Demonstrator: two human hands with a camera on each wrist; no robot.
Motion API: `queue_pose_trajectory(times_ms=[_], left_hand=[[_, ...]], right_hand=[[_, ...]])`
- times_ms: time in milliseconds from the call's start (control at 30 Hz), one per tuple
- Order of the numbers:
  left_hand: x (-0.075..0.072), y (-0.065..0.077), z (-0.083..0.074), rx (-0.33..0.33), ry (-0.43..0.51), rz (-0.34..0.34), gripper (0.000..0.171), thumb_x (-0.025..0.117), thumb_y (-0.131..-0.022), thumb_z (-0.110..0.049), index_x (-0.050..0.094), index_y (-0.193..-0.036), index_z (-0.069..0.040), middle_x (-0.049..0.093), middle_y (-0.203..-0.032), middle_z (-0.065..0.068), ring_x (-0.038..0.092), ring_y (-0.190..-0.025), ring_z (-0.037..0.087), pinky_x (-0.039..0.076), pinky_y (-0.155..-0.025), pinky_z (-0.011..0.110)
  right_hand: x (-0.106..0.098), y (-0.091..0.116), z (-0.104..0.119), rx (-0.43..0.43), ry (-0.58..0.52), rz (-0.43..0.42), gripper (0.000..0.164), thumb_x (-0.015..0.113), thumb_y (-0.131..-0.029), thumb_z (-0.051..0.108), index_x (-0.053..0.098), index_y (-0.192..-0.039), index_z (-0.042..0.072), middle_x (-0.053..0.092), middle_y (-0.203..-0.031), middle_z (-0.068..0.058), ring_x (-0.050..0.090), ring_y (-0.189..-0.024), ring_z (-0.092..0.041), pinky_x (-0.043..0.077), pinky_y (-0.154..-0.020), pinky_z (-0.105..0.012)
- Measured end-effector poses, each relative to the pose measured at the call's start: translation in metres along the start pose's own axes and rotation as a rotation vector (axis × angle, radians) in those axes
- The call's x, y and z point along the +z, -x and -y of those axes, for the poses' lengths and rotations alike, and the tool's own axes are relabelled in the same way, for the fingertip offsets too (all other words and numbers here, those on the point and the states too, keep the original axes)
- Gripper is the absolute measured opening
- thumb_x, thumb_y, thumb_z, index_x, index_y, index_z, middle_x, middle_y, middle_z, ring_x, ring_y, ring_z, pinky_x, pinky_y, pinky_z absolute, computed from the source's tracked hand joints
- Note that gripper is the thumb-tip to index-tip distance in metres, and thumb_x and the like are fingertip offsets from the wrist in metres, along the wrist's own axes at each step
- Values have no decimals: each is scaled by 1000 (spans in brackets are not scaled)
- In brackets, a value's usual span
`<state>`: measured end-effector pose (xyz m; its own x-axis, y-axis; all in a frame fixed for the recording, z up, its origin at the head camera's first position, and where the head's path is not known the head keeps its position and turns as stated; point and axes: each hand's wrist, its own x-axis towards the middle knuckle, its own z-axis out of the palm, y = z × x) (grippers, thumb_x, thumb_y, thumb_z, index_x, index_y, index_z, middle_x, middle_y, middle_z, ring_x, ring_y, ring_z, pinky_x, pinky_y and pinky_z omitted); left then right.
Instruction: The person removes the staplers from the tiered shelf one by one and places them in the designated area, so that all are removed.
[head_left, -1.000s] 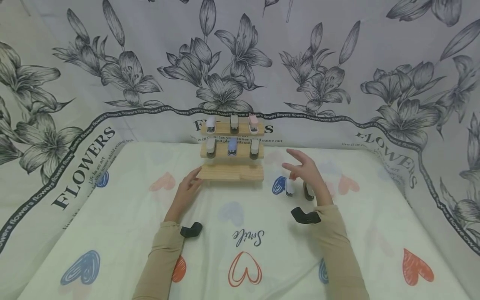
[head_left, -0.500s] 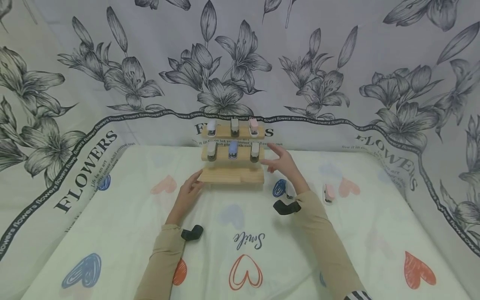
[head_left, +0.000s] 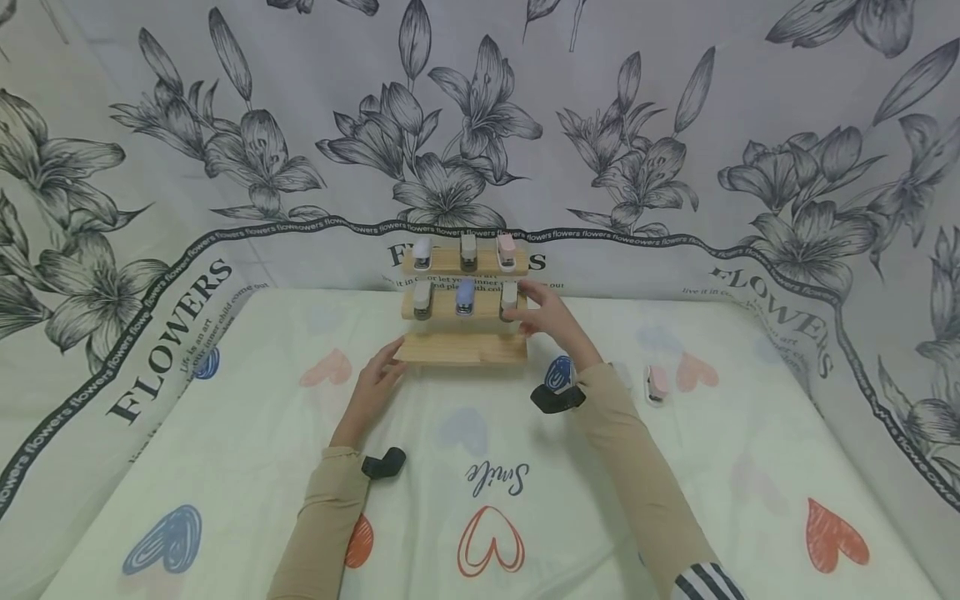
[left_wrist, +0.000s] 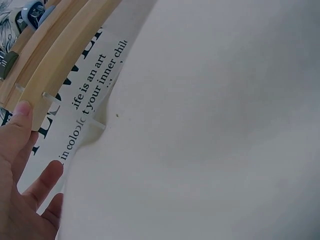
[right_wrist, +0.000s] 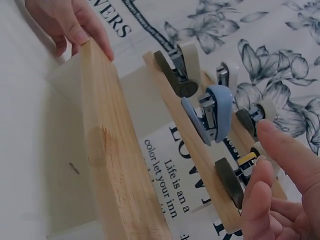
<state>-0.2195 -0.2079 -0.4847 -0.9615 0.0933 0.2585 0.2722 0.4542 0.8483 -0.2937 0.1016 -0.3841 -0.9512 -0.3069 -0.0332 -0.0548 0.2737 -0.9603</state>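
A three-tier wooden rack [head_left: 461, 350] stands at the back middle of the table. My left hand [head_left: 373, 387] holds the left end of its lowest shelf; the left wrist view has the thumb on the wood. On the middle tier sit a grey-white stapler [head_left: 422, 298], a blue stapler [head_left: 465, 297] and another grey-white stapler [head_left: 509, 296] with a dark base. My right hand [head_left: 551, 321] is at that last one, thumb and index finger spread beside it. In the right wrist view this dark-based stapler [right_wrist: 230, 182] is partly hidden behind the fingers.
The top tier carries a white stapler [head_left: 422, 252], a grey one [head_left: 468, 252] and a pink one [head_left: 507, 250]. Right of my forearm, another pink stapler [head_left: 656, 385] lies on the tablecloth [head_left: 420, 533]. A flower-printed curtain [head_left: 480, 167] hangs behind the rack.
My right hand has moved left from above the loose staplers to the right end of the middle tier. My left hand stays on the lowest shelf.
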Motion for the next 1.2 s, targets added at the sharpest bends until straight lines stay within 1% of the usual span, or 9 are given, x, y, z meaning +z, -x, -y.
queue_pose_trajectory(times_ms=[233,367,500,600,700,800,933,1100,1200], left_hand=[[-1,-2,-2,5,-4,-4,51,48,-92,-35,36,-137,-14,35,-138,12,44,-109,28,37,-86,47],[-1,-3,-3,1,-5,-1,52,48,-92,-37,35,-138,-15,35,-138,12,44,-109,28,37,-86,47],[-2,-5,-3,3,0,-4,51,48,-92,-36,36,-137,-15,35,-138,11,44,-108,27,37,-86,46],[-1,-6,-4,-7,-3,-4,51,48,-92,-36,36,-137,-15,35,-138,11,44,-108,27,37,-86,45],[-2,-5,-6,-18,2,-1,51,48,-92,-36,36,-137,-15,35,-138,11,44,-109,27,37,-86,45],[-3,-4,-6,-23,9,7,52,48,-92,-36,35,-138,-15,35,-138,11,44,-109,27,38,-86,45],[-3,-1,-1,-39,8,16,52,48,-92,-39,35,-138,-17,36,-138,8,44,-108,26,38,-86,45],[-2,1,3,-35,4,17,52,47,-91,-40,36,-138,-18,36,-138,7,44,-108,25,38,-85,45],[-1,1,4,-29,10,14,52,48,-91,-39,36,-137,-18,36,-138,7,45,-107,25,39,-84,45]], right_hand=[[2,-4,2,1,-51,2,75,70,-80,23,28,-140,11,29,-141,-11,56,-57,-16,50,-56,-28],[2,-6,2,7,-61,-12,72,68,-81,25,29,-140,9,30,-141,-12,55,-58,-15,50,-59,-28],[2,-7,4,12,-72,-23,72,69,-80,25,31,-139,11,32,-140,-10,57,-65,-21,50,-65,-30],[3,-6,4,4,-85,-41,72,71,-78,23,33,-138,11,34,-139,-9,58,-69,-25,51,-66,-31],[4,-4,3,-7,-94,-60,71,73,-77,20,36,-137,11,37,-137,-10,58,-64,-22,51,-62,-29],[5,1,2,-29,-89,-66,71,73,-76,16,35,-136,7,36,-137,-12,56,-56,-15,51,-59,-28],[7,8,0,-24,-77,-65,72,74,-75,13,35,-135,5,35,-138,-14,53,-54,-15,50,-55,-27],[8,15,-4,8,-70,-70,69,76,-72,12,41,-132,11,35,-138,-13,51,-52,-15,48,-53,-27],[8,20,-7,3,-66,-70,68,75,-72,12,42,-132,12,38,-136,-10,50,-51,-14,47,-52,-27]])
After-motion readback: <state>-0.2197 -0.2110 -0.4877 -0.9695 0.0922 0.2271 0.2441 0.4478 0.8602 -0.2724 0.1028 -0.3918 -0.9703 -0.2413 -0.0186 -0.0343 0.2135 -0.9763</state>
